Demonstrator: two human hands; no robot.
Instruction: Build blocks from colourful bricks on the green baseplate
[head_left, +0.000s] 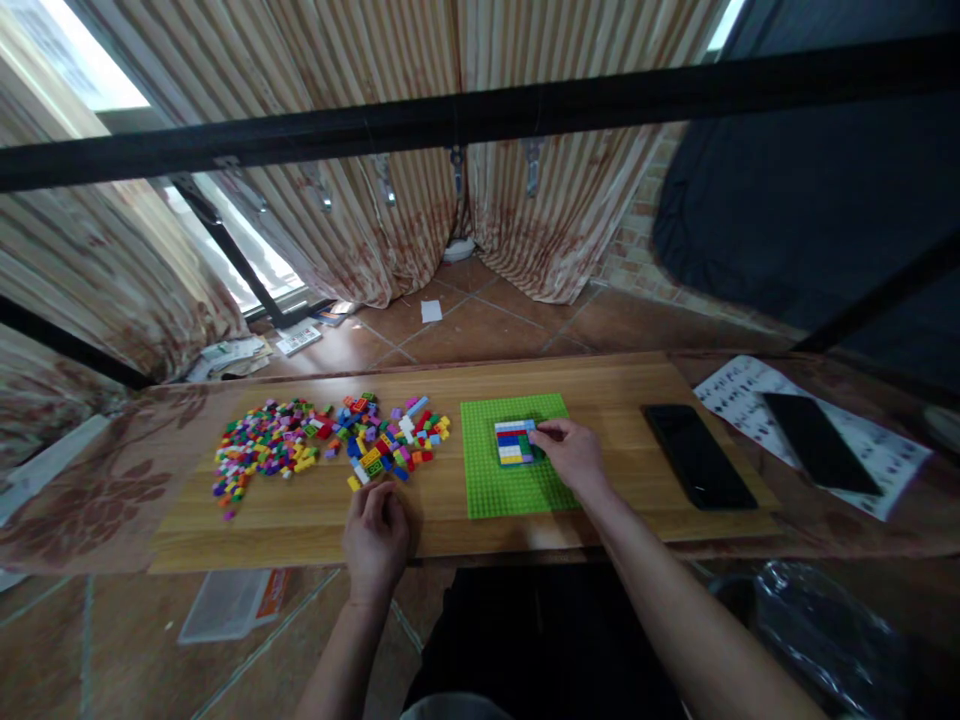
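A green studded baseplate lies on the wooden board, with a small block of white, blue, red and yellow bricks on its middle. My right hand reaches over the plate from the right, thumb and fingers pinched at the block's right edge; what they hold, if anything, is too small to make out. My left hand rests on the board by its front edge, fingers curled, just below a loose pile of mixed bricks. Whether anything is inside its fingers is hidden.
Further left lies a larger pile of small colourful bricks. A black phone is on the board's right part. Beyond it, a second dark device lies on a printed sheet. A black bar crosses behind the board.
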